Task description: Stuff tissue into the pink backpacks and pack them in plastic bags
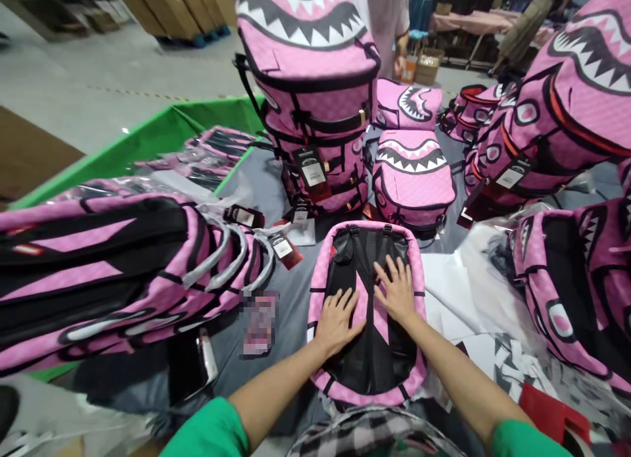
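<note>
A pink and black backpack (371,371) lies flat in front of me, its black panel with pink slanted patches facing up. My left hand (339,320) rests on the lower left of that panel, fingers spread. Higher up and to the right, my right hand (396,289) presses flat on the same panel, fingers also apart. Neither hand grips anything. Just beyond the bag's top edge stands a small pink bag (414,181) with a toothed shark-mouth print. A hang tag (283,246) lies on the grey cloth to the left.
Stacked pink backpacks (89,266) fill the left side. A tall pile of shark-mouth bags (315,95) rises behind, with another pile (566,108) at right. White paper sheets (446,292) and clear plastic lie right of the bag. A person (384,23) stands beyond the table.
</note>
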Available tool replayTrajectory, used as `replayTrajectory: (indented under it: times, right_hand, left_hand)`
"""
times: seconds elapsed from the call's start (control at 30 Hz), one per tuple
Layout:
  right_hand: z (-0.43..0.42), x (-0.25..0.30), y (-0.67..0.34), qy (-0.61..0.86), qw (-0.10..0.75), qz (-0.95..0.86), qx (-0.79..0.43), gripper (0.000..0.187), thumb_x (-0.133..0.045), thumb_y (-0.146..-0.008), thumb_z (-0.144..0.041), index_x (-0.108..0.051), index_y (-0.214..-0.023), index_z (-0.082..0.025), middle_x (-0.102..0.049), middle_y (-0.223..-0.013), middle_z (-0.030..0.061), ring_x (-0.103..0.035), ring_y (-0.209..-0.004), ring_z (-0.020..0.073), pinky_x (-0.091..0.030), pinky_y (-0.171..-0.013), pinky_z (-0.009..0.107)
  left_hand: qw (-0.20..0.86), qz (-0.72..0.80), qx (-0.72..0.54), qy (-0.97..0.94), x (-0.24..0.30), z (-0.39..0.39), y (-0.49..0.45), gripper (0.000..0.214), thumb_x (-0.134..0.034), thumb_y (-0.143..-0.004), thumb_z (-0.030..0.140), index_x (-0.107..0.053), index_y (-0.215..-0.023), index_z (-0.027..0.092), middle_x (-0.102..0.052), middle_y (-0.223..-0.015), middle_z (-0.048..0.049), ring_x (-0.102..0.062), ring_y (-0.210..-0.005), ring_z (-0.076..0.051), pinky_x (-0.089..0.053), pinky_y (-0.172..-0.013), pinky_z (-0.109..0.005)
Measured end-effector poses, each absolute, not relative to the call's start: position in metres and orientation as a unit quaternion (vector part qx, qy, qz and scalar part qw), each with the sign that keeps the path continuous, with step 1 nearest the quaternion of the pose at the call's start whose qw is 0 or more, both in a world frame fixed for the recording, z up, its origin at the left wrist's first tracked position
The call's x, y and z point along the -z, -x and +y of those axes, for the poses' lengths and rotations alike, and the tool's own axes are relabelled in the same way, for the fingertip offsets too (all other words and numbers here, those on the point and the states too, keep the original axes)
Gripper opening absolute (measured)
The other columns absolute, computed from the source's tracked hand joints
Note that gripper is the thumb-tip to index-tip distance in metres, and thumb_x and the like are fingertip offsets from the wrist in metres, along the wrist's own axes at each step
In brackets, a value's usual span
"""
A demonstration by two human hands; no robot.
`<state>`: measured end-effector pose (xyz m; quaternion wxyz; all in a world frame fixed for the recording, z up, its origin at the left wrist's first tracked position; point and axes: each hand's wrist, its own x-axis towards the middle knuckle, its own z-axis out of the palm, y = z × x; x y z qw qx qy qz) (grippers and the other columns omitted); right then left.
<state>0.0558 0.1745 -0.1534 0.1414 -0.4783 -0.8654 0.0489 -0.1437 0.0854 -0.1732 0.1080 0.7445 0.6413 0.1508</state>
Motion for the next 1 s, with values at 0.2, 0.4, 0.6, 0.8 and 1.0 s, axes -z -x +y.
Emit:
replayTrajectory:
  times: [0.2, 0.4, 0.6, 0.8, 1.0]
  right_hand:
    - [0.186, 0.186, -0.052, 0.491, 0.109, -0.864, -0.03, 0.065, -0.06, -0.091, -0.039, -0.045, -0.152, -0.026, -0.028, -0.164, 0.0145, -0.02, -0.15, 0.0427, -0.026, -0.115, 0.065]
    - [0.178, 0.192, -0.052, 0.501, 0.13, -0.855, -0.025, 0.065, -0.058, -0.09, -0.037, -0.045, -0.152, -0.023, -0.026, -0.165, 0.0165, -0.019, -0.151, 0.0426, -0.028, -0.115, 0.063]
    - [0.197, 0.174, -0.043, 0.535, 0.077, -0.839, -0.064, 0.055, -0.048, -0.095, -0.035, -0.05, -0.148, -0.025, -0.036, -0.161, 0.0136, -0.029, -0.148, 0.0369, -0.024, -0.117, 0.058]
    - [0.142, 0.139, -0.115, 0.628, 0.188, -0.754, -0.039, 0.063, -0.038, -0.096, -0.049, -0.051, -0.143, -0.009, -0.056, -0.137, 0.0259, -0.055, -0.125, 0.0372, -0.045, -0.101, 0.052]
    - [0.12, 0.151, -0.148, 0.712, 0.021, -0.692, -0.12, 0.056, -0.025, -0.086, -0.062, -0.066, -0.08, -0.025, -0.069, -0.083, 0.018, -0.071, -0.092, 0.0405, -0.056, -0.077, 0.054]
  left_hand:
    - [0.085, 0.664, -0.184, -0.72, 0.161, 0.206, 0.168, 0.067, -0.045, -0.1, 0.046, -0.031, -0.157, 0.014, -0.028, -0.165, -0.0172, -0.022, -0.155, -0.032, -0.024, -0.123, -0.053]
    - [0.172, 0.67, -0.127, -0.711, 0.194, 0.222, 0.164, 0.081, -0.044, -0.097, 0.051, -0.018, -0.158, 0.005, -0.023, -0.166, -0.0228, -0.015, -0.156, -0.032, -0.017, -0.125, -0.053]
    - [0.208, 0.682, -0.097, -0.695, 0.163, 0.262, 0.165, 0.091, -0.063, -0.085, 0.054, -0.03, -0.155, 0.006, -0.037, -0.159, -0.0247, -0.034, -0.149, -0.037, -0.028, -0.121, -0.052]
    - [0.179, 0.778, -0.156, -0.582, 0.117, 0.197, 0.193, 0.073, -0.057, -0.093, 0.035, -0.026, -0.157, 0.019, -0.031, -0.163, -0.0167, -0.029, -0.15, -0.033, -0.028, -0.12, -0.049]
    - [0.258, 0.834, -0.22, -0.436, 0.134, 0.1, 0.192, 0.04, -0.064, -0.083, 0.017, -0.062, -0.122, 0.012, -0.071, -0.116, -0.0163, -0.067, -0.109, -0.03, -0.05, -0.093, -0.038]
